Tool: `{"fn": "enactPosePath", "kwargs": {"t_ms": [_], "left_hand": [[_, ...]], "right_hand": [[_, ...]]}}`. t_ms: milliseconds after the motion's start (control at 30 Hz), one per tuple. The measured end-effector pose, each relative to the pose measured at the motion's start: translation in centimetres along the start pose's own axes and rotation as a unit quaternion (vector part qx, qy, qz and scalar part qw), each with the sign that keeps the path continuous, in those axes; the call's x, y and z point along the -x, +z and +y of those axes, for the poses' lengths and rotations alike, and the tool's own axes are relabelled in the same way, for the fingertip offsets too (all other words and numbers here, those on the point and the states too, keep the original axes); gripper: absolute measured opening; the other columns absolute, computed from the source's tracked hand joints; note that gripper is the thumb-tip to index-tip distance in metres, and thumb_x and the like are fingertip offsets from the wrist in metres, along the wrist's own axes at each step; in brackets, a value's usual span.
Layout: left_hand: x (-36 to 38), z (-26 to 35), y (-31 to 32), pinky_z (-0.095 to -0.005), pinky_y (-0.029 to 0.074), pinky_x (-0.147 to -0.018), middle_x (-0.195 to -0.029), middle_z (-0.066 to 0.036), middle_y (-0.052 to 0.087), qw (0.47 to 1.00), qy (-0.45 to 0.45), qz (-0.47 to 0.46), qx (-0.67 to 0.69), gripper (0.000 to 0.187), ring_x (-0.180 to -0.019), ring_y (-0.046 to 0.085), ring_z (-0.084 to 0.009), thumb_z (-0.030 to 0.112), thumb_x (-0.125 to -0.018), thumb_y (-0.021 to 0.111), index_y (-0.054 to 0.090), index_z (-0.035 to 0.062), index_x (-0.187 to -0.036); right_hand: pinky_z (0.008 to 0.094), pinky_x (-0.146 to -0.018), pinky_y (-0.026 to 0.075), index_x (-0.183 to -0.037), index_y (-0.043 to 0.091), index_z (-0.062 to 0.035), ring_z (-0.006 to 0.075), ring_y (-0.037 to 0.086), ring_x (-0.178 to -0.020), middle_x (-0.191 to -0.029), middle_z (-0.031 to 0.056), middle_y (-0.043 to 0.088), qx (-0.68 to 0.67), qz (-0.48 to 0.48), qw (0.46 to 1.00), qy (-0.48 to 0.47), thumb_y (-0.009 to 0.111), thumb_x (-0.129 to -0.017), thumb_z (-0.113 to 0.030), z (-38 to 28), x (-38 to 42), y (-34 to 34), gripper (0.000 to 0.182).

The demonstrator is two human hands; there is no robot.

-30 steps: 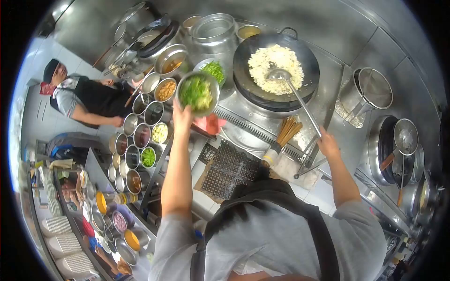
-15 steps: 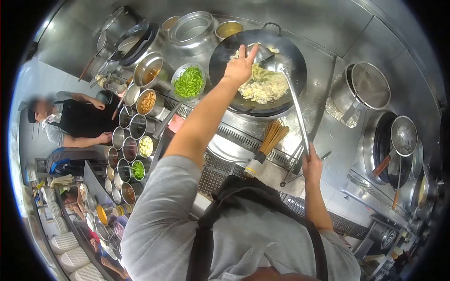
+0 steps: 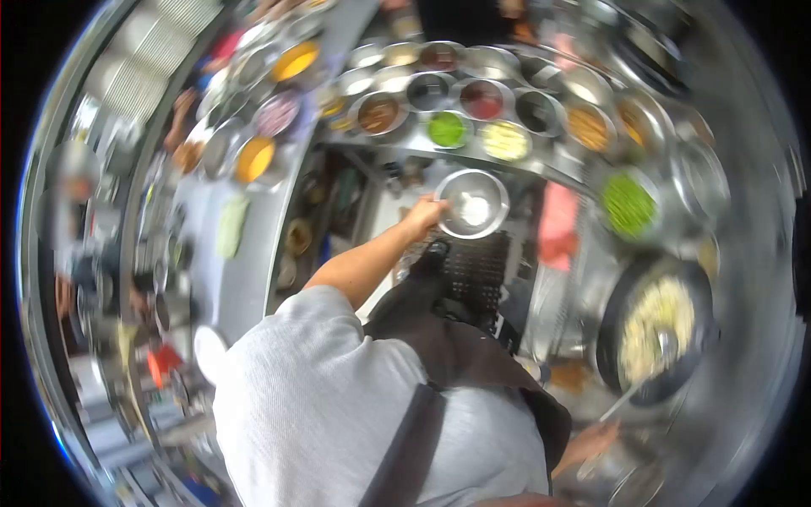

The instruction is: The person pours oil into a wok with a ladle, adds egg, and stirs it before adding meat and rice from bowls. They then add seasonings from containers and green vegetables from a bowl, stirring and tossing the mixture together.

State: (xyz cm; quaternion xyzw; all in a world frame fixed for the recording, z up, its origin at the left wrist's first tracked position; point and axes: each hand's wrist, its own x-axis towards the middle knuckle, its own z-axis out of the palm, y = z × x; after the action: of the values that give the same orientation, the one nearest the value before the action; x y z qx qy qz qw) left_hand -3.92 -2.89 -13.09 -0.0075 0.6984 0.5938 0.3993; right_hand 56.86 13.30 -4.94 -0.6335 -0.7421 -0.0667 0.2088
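Observation:
My left hand (image 3: 425,216) grips the rim of a round metal bowl (image 3: 473,204), holding it out over the floor; something white lies in its bottom. At the lower right, my right hand (image 3: 596,441) is closed on the handle of a long ladle (image 3: 666,345). The ladle's head rests among pale, yellowish food (image 3: 646,325) in a large black wok (image 3: 610,317). The frame is smeared by motion, so finger details are soft.
Metal pots of ingredients line the counter (image 3: 405,144) ahead. A bowl of chopped greens (image 3: 628,204) stands beyond the wok, near a pink cloth (image 3: 557,224). Another counter (image 3: 253,262) with more bowls is at left. Other people's arms show at the upper left.
The view has swung left. My left hand has moved from above the wok and now holds the metal bowl. My right hand still holds the ladle in the wok.

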Motion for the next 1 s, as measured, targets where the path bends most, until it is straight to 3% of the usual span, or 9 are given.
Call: {"fn": "enactPosePath", "kwargs": {"t_ms": [67,167,300,433,567,700,800,967,1000], "left_hand": [[1.3,-3.5,-13.3,-0.0344,0.05,-0.054,-0.086,-0.012,0.063,0.98,0.008,0.193,-0.036,0.029,-0.069,0.059,-0.0191,0.02,-0.083,0.059,0.059,0.0,-0.105],[8.2,-4.0,-26.4,-0.0318,0.05,-0.049,-0.091,-0.014,0.062,0.89,0.013,0.41,0.197,0.023,-0.07,0.062,-0.0233,0.016,-0.082,0.059,0.056,0.0023,-0.1],[15.5,-6.9,-35.8,-0.0315,0.052,-0.051,-0.088,-0.013,0.063,0.758,0.069,0.548,0.347,0.034,-0.074,0.066,-0.0272,0.011,-0.082,0.055,0.046,0.0039,-0.114],[15.1,-11.2,-40.8,-0.0379,0.056,-0.065,-0.115,-0.02,0.052,0.629,0.119,0.602,0.477,0.047,-0.088,0.065,-0.0319,0.028,-0.092,0.052,0.034,0.0023,-0.127],[12.2,-6.6,-37.3,-0.0386,0.056,-0.077,-0.121,-0.026,0.045,0.652,0.121,0.483,0.572,0.075,-0.093,0.061,-0.0353,0.051,-0.089,0.051,0.025,-0.0047,-0.133],[6.1,-2.6,-32.9,-0.0369,0.053,-0.072,-0.106,-0.023,0.051,0.771,0.035,0.395,0.499,0.087,-0.087,0.061,-0.0317,0.054,-0.086,0.054,0.021,-0.0087,-0.136],[2.0,-0.6,-32.0,-0.0285,0.046,-0.06,-0.095,-0.014,0.056,0.867,0.015,0.41,0.284,0.061,-0.079,0.061,-0.0228,0.039,-0.083,0.064,0.044,-0.0034,-0.122],[-0.7,0.4,-34.1,-0.0299,0.046,-0.06,-0.075,-0.005,0.06,0.919,0.051,0.39,0.031,0.035,-0.072,0.061,-0.0189,0.028,-0.079,0.067,0.057,0.0017,-0.099],[-0.9,-2.1,-35.5,-0.0313,0.048,-0.064,-0.079,-0.008,0.064,0.961,0.005,0.26,-0.098,0.034,-0.074,0.063,-0.0211,0.03,-0.078,0.068,0.06,0.0017,-0.095]], "right_hand": [[0.034,-0.081,0.05,-0.122,0.058,-0.0011,0.0245,0.063,-0.093,-0.109,0.0171,0.064,-0.13,-0.05,0.988,0.066,0.056,-0.089,-0.005,-7.2,-2.9,0.0,0.033],[0.0304,-0.076,0.051,-0.124,0.056,-0.0002,0.02,0.063,-0.084,-0.103,0.0151,0.064,-0.387,-0.231,0.891,0.063,0.052,-0.093,-0.006,-21.0,-5.3,2.1,0.032],[0.0276,-0.066,0.051,-0.122,0.057,0.0012,0.0163,0.064,-0.073,-0.094,0.012,0.065,-0.369,-0.38,0.836,-0.146,0.055,-0.091,-0.006,-33.0,-5.4,6.3,0.032],[0.0264,-0.065,0.051,-0.121,0.058,0.0014,0.0146,0.064,-0.072,-0.089,0.0106,0.066,-0.375,-0.414,0.816,-0.149,0.057,-0.091,-0.008,-38.6,-5.5,9.8,0.031],[0.0245,-0.064,0.049,-0.12,0.059,0.0009,0.0121,0.062,-0.069,-0.085,0.0088,0.066,-0.344,-0.407,0.837,-0.126,0.058,-0.09,-0.01,-39.3,-6.0,10.5,0.031],[0.0245,-0.059,0.047,-0.119,0.059,0.0,0.01,0.059,-0.065,-0.08,0.0063,0.064,-0.335,-0.382,0.858,-0.079,0.058,-0.09,-0.009,-36.8,-5.0,9.6,0.031],[0.0254,-0.055,0.046,-0.119,0.06,0.0,0.0106,0.059,-0.062,-0.074,0.0058,0.062,-0.287,-0.38,0.879,-0.036,0.058,-0.089,-0.01,-32.9,-3.0,8.7,0.032],[0.0256,-0.053,0.045,-0.118,0.06,0.0008,0.0122,0.061,-0.059,-0.07,0.0068,0.061,-0.232,-0.385,0.892,0.047,0.054,-0.089,-0.008,-27.8,1.7,5.5,0.031],[0.0257,-0.053,0.045,-0.117,0.06,0.0014,0.0124,0.062,-0.059,-0.07,0.0071,0.062,-0.232,-0.397,0.885,0.072,0.054,-0.089,-0.009,-26.3,2.9,5.4,0.031]]}}
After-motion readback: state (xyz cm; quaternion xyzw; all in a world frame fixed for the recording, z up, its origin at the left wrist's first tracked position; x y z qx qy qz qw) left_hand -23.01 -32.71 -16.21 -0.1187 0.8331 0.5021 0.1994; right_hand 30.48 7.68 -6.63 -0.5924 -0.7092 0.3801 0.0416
